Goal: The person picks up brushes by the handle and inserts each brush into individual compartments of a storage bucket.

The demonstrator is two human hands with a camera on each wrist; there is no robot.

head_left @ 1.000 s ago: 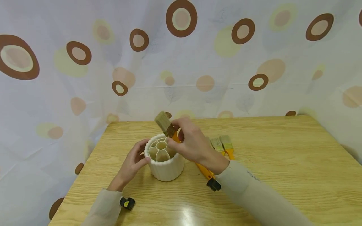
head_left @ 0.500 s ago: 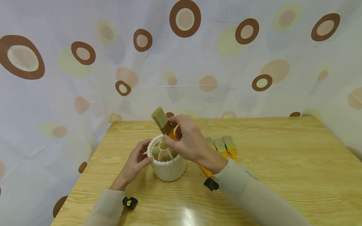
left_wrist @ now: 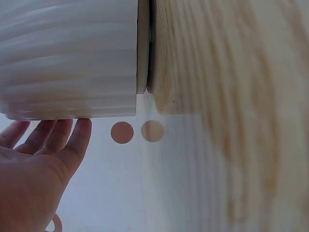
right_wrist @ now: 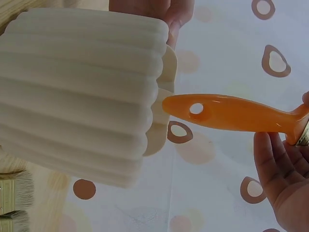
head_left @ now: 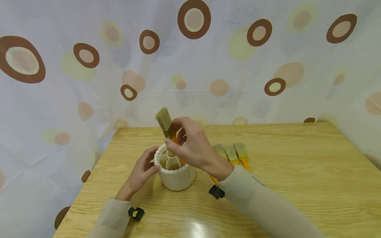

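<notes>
A white round desk organizer (head_left: 177, 179) with fluted walls and a scalloped rim stands on the table, divided inside like wheel spokes around a central ring. My left hand (head_left: 142, 173) holds its left side, thumb in front and fingers behind; in the left wrist view the fingertips touch the fluted wall. My right hand (head_left: 193, 145) pinches a paintbrush (head_left: 169, 129) near its metal band, bristles up, over the organizer's right part. In the right wrist view the orange handle (right_wrist: 231, 112) points at the opening, its end right at the inner dividers.
Several more paintbrushes (head_left: 230, 153) with orange handles lie on the wooden table (head_left: 297, 165) right of the organizer, partly hidden by the right forearm. A patterned curtain (head_left: 223, 66) hangs behind the table.
My right hand has shifted left and up with the paintbrush, which now stands more upright, its handle over the organizer's opening. The left hand keeps its place on the organizer.
</notes>
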